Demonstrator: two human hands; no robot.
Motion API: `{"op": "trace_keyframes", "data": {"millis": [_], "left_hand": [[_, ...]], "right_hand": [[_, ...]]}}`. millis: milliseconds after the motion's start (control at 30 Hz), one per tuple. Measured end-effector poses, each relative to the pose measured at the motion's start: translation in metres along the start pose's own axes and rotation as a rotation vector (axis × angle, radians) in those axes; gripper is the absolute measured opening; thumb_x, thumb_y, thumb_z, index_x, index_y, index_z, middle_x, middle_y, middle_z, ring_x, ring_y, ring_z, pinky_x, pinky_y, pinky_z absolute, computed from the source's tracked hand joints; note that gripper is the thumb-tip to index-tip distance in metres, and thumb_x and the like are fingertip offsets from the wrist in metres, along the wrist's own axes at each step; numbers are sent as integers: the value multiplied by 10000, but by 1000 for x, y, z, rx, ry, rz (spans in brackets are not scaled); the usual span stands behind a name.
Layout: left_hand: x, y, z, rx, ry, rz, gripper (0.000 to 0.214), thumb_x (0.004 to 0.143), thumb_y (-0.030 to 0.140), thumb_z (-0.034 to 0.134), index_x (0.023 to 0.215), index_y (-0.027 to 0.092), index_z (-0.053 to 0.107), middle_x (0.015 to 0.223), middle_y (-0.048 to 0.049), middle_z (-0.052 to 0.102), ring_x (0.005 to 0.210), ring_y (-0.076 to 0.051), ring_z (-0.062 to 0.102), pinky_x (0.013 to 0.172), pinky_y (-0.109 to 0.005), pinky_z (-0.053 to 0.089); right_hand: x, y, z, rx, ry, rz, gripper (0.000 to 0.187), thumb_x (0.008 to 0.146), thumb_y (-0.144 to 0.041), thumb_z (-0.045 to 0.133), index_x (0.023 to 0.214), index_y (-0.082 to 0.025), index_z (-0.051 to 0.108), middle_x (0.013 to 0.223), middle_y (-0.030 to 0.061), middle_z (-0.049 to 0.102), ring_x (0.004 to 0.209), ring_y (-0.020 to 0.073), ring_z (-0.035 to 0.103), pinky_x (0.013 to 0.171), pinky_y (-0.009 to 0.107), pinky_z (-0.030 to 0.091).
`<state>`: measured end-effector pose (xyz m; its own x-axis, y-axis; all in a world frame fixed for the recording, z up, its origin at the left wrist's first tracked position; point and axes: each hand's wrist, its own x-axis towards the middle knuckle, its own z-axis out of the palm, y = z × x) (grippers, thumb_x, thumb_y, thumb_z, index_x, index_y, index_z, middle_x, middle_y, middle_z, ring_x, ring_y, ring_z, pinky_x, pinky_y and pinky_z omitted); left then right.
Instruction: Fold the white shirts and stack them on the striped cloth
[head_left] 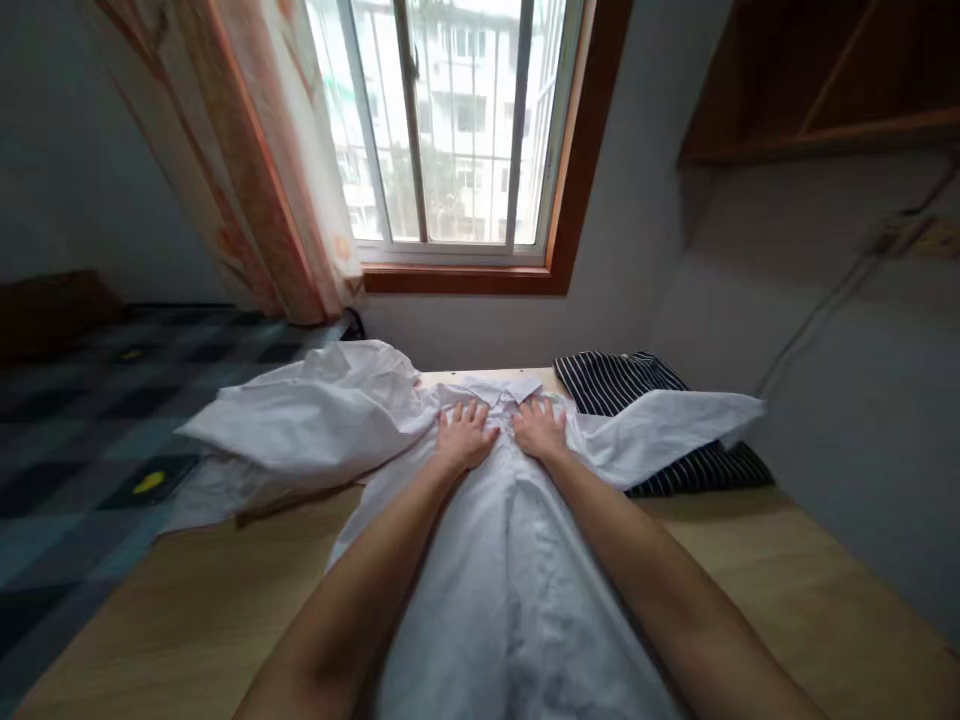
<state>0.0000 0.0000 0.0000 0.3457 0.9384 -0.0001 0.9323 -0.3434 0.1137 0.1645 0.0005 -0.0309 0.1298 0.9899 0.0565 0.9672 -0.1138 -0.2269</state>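
Observation:
A white collared shirt (pixel 506 540) lies front up, its collar at the far edge of the wooden table and its hem toward me. My left hand (pixel 465 436) rests flat on the left chest just below the collar, fingers spread. On the other side of the button line, my right hand (pixel 540 427) presses flat on the cloth, fingers also apart. One sleeve stretches out to the right over a black striped cloth. The left sleeve side meets a heap of white fabric (pixel 322 410); where one ends and the other begins is unclear.
The wooden table (pixel 780 580) spreads beneath the shirt. Dark striped fabric (pixel 622 380) lies at its back right. To the left is a bed with a checked cover (pixel 67 420). A curtain (pixel 262 150) hangs beside the window, and a shelf (pixel 825 80) juts out upper right.

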Motion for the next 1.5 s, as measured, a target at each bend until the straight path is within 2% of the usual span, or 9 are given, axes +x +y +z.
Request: {"op": "trace_keyframes", "data": {"millis": [167, 367, 567, 700, 867, 1000, 1133, 1367, 1500], "left_hand": [[-27, -14, 2, 21, -27, -3, 810, 887, 696, 257, 1524, 197, 270, 1606, -83, 187, 1474, -340, 118, 1148, -535, 188], [-38, -29, 2, 4, -26, -22, 945, 829, 792, 240, 1534, 162, 246, 1608, -91, 169, 1478, -339, 99, 1163, -463, 184], [-36, -33, 4, 8, -6, 11, 960, 825, 794, 262, 1528, 140, 257, 1603, -116, 184, 1470, -361, 112, 1154, -476, 170], [-41, -25, -3, 32, 41, 35, 826, 871, 702, 352, 1489, 153, 333, 1580, -150, 250, 1445, -373, 184, 1122, -504, 207], [-73, 15, -24, 31, 201, 216, 380, 942, 439, 424, 1119, 172, 627, 1220, -142, 618, 1163, -285, 529, 991, -415, 370], [-102, 40, -25, -44, 36, 268, 353, 877, 517, 516, 857, 185, 636, 918, -95, 674, 879, -241, 618, 764, -324, 459], [-114, 41, -20, -39, 37, 236, 216, 896, 316, 467, 851, 181, 629, 909, -94, 677, 846, -223, 627, 721, -299, 439], [-103, 28, -29, -376, -143, 207, 283, 890, 293, 410, 719, 169, 598, 725, -20, 646, 680, -150, 573, 602, -236, 367], [-105, 28, -32, -216, -196, 216, 239, 830, 289, 462, 686, 183, 621, 698, -30, 646, 649, -165, 569, 598, -252, 354]], "right_hand": [[10, -1, -9, -8, -35, 16, 538, 994, -443, 196, 1460, -251, 387, 1603, 53, 209, 1455, 314, 127, 1118, 622, 68], [8, 16, -29, -4, -173, -170, 555, 994, -427, 254, 1501, -203, 301, 1610, 81, 173, 1473, 288, 114, 1142, 564, 112], [-71, 35, -40, -29, -118, -365, 592, 976, -381, 366, 1501, -115, 303, 1571, 165, 259, 1448, 283, 226, 1148, 453, 194], [-142, 39, -44, 18, -93, -574, 569, 967, -421, 415, 1476, -170, 366, 1550, 122, 329, 1439, 261, 259, 1162, 448, 165], [-182, 31, -60, 33, -2, -479, 393, 925, -397, 528, 1230, -159, 596, 1317, 132, 588, 1225, 259, 512, 1064, 404, 317], [-185, 20, -67, -50, 101, -417, 242, 882, -379, 595, 979, -162, 641, 1000, 118, 664, 972, 268, 583, 904, 386, 394], [-177, 22, -62, -32, 104, -367, 146, 910, -215, 500, 904, -152, 631, 951, 121, 639, 925, 250, 571, 860, 377, 384], [-140, 55, -65, 828, -188, -284, 201, 871, -310, 465, 744, -176, 542, 715, -4, 537, 691, 150, 504, 652, 263, 399], [-138, 60, -69, 541, -194, -305, 155, 822, -247, 506, 712, -164, 576, 779, 31, 583, 782, 172, 528, 735, 285, 395]]}}
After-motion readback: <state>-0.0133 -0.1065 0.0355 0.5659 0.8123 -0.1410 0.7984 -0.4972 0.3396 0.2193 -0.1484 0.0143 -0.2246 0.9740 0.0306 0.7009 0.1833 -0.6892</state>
